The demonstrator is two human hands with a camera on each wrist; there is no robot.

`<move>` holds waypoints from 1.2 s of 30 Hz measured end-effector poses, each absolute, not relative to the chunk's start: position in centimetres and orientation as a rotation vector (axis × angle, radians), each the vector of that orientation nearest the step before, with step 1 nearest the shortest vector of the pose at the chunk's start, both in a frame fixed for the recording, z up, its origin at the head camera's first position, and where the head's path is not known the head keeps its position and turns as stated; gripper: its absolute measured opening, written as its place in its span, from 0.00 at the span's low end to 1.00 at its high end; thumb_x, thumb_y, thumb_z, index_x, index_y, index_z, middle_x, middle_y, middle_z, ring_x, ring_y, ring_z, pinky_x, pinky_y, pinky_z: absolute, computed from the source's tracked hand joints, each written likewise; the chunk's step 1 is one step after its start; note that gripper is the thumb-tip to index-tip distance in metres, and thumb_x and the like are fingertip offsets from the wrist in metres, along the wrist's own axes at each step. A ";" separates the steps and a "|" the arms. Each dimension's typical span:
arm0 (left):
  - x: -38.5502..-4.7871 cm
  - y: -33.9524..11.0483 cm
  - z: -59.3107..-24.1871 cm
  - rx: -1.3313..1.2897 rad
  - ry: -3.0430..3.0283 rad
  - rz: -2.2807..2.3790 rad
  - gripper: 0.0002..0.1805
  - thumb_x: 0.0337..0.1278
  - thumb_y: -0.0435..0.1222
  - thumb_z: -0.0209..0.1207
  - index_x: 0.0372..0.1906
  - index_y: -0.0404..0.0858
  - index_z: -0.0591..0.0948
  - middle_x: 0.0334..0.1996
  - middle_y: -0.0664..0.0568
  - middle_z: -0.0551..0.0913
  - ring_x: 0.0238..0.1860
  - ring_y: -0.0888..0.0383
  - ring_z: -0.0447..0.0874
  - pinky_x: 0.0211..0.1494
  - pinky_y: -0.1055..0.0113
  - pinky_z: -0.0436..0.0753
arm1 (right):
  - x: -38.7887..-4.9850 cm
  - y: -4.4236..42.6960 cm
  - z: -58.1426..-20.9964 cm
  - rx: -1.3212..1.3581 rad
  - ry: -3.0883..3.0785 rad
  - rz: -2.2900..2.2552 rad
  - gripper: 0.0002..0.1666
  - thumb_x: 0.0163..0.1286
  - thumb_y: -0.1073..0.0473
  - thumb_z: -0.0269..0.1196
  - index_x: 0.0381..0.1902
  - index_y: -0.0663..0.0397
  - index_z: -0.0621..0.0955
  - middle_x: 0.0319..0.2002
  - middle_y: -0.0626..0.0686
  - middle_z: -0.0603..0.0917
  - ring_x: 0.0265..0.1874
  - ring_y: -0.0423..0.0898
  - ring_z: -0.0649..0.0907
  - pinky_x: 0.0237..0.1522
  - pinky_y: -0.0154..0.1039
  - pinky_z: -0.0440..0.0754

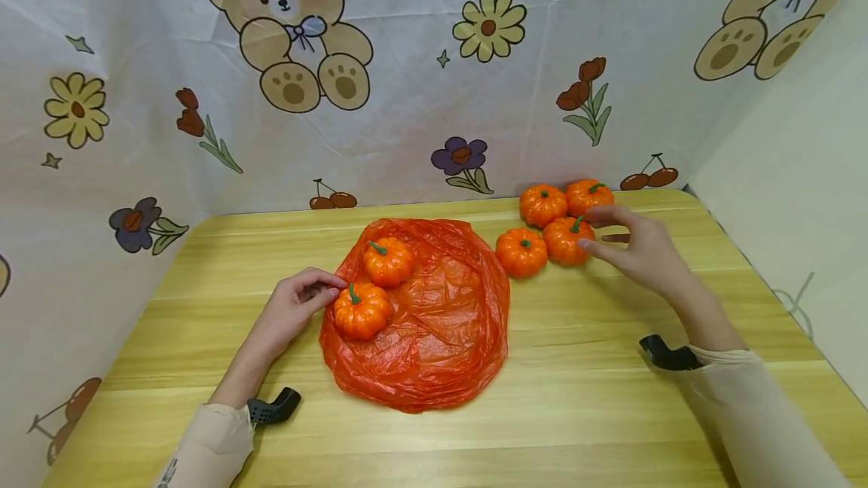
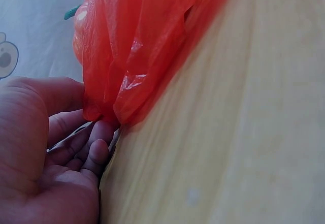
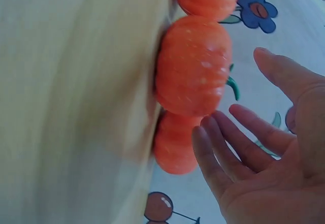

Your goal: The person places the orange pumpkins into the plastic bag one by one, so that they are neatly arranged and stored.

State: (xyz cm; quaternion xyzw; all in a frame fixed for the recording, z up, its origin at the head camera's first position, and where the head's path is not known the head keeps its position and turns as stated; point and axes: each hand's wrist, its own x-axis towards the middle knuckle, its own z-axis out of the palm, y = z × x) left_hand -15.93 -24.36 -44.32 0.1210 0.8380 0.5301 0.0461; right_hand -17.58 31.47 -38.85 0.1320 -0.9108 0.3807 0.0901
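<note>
Pumpkins (image 1: 566,245) shine orange, ribbed, green-stemmed.

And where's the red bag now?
In the head view, the red bag lies near centre, the left hand touching its left edge, four pumpkins to its right.

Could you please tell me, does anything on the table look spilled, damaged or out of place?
Nothing stands out. Two small pumpkins sit in the red plastic bag, which is wrinkled but not visibly torn, and four others stand grouped on the table. I see no spill.
</note>
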 end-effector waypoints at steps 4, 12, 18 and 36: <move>-15.9 -24.4 -44.3 0.366 2.560 1.619 0.10 0.75 0.40 0.63 0.51 0.41 0.88 0.52 0.45 0.86 0.45 0.57 0.79 0.46 0.73 0.79 | -17.7 31.1 -39.2 0.399 -2.773 1.127 0.35 0.70 0.54 0.74 0.69 0.63 0.77 0.65 0.66 0.81 0.61 0.64 0.83 0.57 0.44 0.84; -16.0 -24.2 -44.4 0.364 2.549 1.620 0.11 0.75 0.41 0.63 0.52 0.41 0.88 0.52 0.45 0.86 0.47 0.57 0.80 0.48 0.73 0.79 | -17.8 31.0 -40.0 0.404 -2.857 1.053 0.45 0.68 0.52 0.76 0.74 0.67 0.71 0.70 0.71 0.75 0.66 0.71 0.78 0.61 0.63 0.79; -16.1 -24.3 -44.5 0.368 2.557 1.616 0.11 0.76 0.41 0.63 0.52 0.40 0.88 0.51 0.45 0.86 0.46 0.57 0.80 0.48 0.73 0.79 | -18.0 30.9 -40.5 0.409 -2.876 1.047 0.49 0.65 0.50 0.78 0.74 0.67 0.69 0.71 0.72 0.73 0.65 0.73 0.78 0.60 0.65 0.79; -16.0 -24.4 -44.4 0.372 2.547 1.626 0.11 0.75 0.40 0.63 0.52 0.40 0.88 0.52 0.45 0.86 0.46 0.57 0.80 0.47 0.73 0.79 | -18.2 30.8 -40.4 0.393 -2.839 1.059 0.49 0.63 0.50 0.79 0.73 0.66 0.70 0.68 0.70 0.75 0.63 0.70 0.80 0.58 0.62 0.81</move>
